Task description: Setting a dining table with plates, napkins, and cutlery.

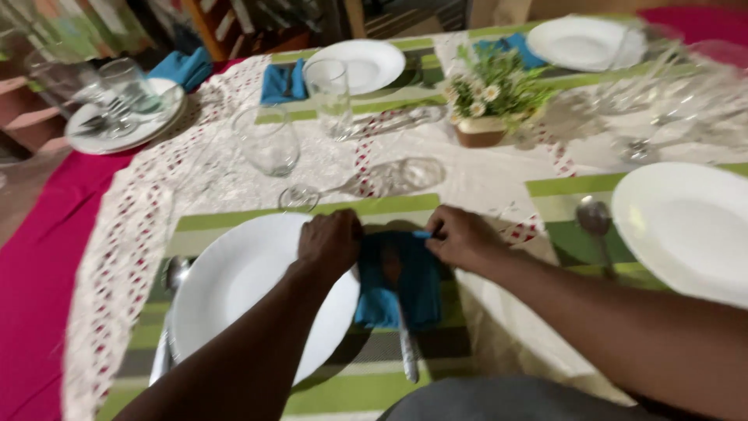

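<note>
A folded blue napkin [399,284] lies on a green striped placemat [366,386], to the right of a white plate [234,284]. A knife [407,347] rests on the napkin, handle toward me. My left hand [330,242] pinches the napkin's top left edge, its wrist over the plate rim. My right hand [460,236] grips the napkin's top right corner. Just beyond my hands, a wine glass [374,181] lies on its side on the white lace cloth [195,183].
A spoon [173,274] lies left of the plate. Upright glasses [267,140] [328,97] stand behind. A flower pot [487,97] sits mid-table. More white plates [686,226] [366,64] [580,40] [128,117], blue napkins [282,82] and another spoon [596,218] surround them.
</note>
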